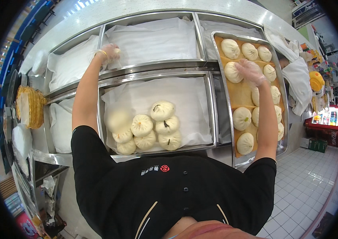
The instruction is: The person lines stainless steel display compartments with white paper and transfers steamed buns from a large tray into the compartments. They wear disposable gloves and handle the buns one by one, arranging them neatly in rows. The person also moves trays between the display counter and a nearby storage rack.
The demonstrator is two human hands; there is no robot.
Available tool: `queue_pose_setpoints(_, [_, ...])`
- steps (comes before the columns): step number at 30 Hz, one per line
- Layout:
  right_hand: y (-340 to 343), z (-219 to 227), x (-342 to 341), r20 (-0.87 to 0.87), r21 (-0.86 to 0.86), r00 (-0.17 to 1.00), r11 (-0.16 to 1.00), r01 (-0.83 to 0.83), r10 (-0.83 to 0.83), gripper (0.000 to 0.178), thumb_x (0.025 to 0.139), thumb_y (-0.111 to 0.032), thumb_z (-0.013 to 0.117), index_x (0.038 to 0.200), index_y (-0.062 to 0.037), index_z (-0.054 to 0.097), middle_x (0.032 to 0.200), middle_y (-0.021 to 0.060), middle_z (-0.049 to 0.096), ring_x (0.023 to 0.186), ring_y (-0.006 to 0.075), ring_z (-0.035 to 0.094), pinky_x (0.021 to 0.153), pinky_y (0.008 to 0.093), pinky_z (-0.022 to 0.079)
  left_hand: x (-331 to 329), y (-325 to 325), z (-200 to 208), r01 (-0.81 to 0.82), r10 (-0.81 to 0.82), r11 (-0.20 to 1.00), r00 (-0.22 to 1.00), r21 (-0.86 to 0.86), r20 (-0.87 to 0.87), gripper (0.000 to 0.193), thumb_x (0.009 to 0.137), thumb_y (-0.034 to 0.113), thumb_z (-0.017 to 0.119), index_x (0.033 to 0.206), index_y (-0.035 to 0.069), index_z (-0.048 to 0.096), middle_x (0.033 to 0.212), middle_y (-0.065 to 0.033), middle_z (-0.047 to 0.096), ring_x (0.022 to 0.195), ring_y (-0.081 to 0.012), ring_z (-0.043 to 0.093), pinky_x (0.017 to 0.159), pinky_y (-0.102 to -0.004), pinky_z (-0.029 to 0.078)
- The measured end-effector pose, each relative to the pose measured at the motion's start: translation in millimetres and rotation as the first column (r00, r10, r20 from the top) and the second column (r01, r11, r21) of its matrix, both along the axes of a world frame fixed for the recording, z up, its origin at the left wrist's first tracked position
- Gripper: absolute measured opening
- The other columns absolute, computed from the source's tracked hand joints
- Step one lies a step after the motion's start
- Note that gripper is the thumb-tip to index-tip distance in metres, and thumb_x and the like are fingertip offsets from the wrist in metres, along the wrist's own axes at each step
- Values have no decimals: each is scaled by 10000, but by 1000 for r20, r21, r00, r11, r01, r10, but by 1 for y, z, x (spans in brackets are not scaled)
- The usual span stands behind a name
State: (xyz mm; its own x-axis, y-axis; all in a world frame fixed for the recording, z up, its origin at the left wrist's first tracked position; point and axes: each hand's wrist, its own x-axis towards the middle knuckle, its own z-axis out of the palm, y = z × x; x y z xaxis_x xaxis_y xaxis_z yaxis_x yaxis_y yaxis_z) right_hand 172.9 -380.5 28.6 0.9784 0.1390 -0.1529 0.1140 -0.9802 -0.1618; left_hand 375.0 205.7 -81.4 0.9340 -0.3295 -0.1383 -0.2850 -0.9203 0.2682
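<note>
My right hand (251, 72), in a clear plastic glove, has its fingers closed round the right side of a white steamed bun (231, 72). That bun is in the left row of a metal tray (229, 119) lined with tan paper, among several other pleated buns. My left hand (110, 53), also gloved, is held over the divider at the left end of the far middle compartment. Its fingers are curled, with a small pale patch at the tips that I cannot make out. In the near middle compartment (213, 119), several steamed buns (142, 125) sit close together on white cloth.
White cloth lines the other steel compartments, such as the far middle one (153, 42). A stack of woven steamer mats (31, 106) lies at the left. White cloths (298, 85) hang beside the bun tray at right. Beyond it are a tiled floor (296, 179) and a lit drinks cooler (332, 127).
</note>
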Motion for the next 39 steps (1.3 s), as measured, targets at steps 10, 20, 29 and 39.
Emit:
queue_pose_setpoints(10, [-97,34,4,-205,591,768,549,591,-606,298,865,-316,577,971,-38,591,821,39,592,650,117,546,548,265,462,-32,-24,39,156,-123,979,966,129,-227,474,617,252,746,1044,85,626,981,-137,659,925,-284,625,798,-373,490])
queue_pose_setpoints(20, [-88,-14,-8,-119,234,849,816,528,-515,494,685,-347,752,1012,6,641,862,66,625,748,162,565,639,333,458,-49,-59,65,246,-125,937,899,247,-421,419,831,418,524,1055,97,671,1057,-165,646,1003,-315,593,877,-377,461])
queue_pose_setpoints(29, [34,49,-4,408,-33,784,850,525,-468,628,683,-352,753,1142,-21,480,998,200,630,983,391,583,838,458,459,-35,-18,28,-415,210,900,682,-134,-701,804,846,731,241,1380,158,423,1430,-202,344,1322,-308,322,1078,-437,237])
queue_pose_setpoints(39, [273,-46,156,-562,810,785,-21,587,263,411,809,-319,683,1130,-99,551,1079,77,595,943,213,618,803,424,531,7,6,32,-361,120,664,915,-655,-384,1104,700,894,145,1337,44,445,1360,-245,424,1312,-368,338,1069,-466,232])
